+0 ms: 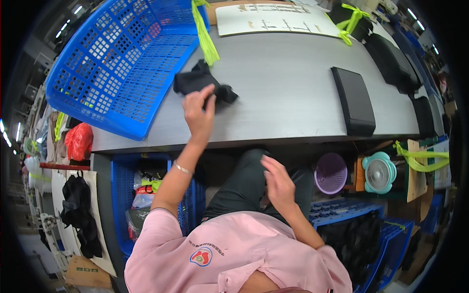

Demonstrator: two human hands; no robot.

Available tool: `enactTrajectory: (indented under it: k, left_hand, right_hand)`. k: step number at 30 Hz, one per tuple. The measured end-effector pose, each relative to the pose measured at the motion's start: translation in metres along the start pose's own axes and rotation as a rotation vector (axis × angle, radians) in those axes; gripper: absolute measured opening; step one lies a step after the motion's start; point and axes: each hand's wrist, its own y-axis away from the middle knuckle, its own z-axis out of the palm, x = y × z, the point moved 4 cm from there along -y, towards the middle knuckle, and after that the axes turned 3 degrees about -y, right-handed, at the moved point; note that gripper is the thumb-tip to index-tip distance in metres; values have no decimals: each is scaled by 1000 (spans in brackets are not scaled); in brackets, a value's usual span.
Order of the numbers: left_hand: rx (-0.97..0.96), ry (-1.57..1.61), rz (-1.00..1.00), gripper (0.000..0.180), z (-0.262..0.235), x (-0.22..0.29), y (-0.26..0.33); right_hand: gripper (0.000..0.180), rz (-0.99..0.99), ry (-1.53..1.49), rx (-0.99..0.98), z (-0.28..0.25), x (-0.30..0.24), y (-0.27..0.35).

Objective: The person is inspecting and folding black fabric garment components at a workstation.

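A crumpled piece of black cloth (pixel 198 80) is at the left of the grey table, beside the open side of a blue basket (pixel 105 115). My left hand (pixel 198 116) is over the table's near part, its fingertips overlapping the cloth's lower edge. The thumb and index finger look a little apart, with no cloth visibly pinched between them. Above my lap, off the table's front edge, my right hand (pixel 279 185) holds nothing and its fingers are loosely extended.
A black flat block (pixel 354 101) lies on the right of the grey table (pixel 278 88). Behind stand a white board (pixel 278 22) and black padded pieces (pixel 391 61). Below are a purple bin (pixel 331 173), a small turquoise fan (pixel 380 172) and blue crates (pixel 347 212).
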Motion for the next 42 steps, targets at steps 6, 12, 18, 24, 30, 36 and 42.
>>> enactTrajectory:
  k: [6,12,18,24,30,36,42]
  left_hand:
    - [-382,502,38,28,-39,152,58]
    - [-602,759,-45,32,-41,199,92]
    - [-709,783,-31,35,-33,205,104]
    - [-798,832,158,35,-23,247,133]
    - [-577,695,76,40,-46,218,107]
    - [-748,914,-449,55,-4,173,112]
    - [-1003,801,-306,46,-6,159,101]
  right_hand:
    - [38,198,-168,-389,43,47,-28]
    - [37,301,-274,-235,0,58,-26]
    - [36,389,-471,-130,-18,40,18]
    - [34,456,-687,-69,-26,33,16]
    - [33,518,-890,83,-32,33,11]
    - [31,583,-1058,245,-29,18,13]
    - [24,280,-167,108,-48,-11,-14]
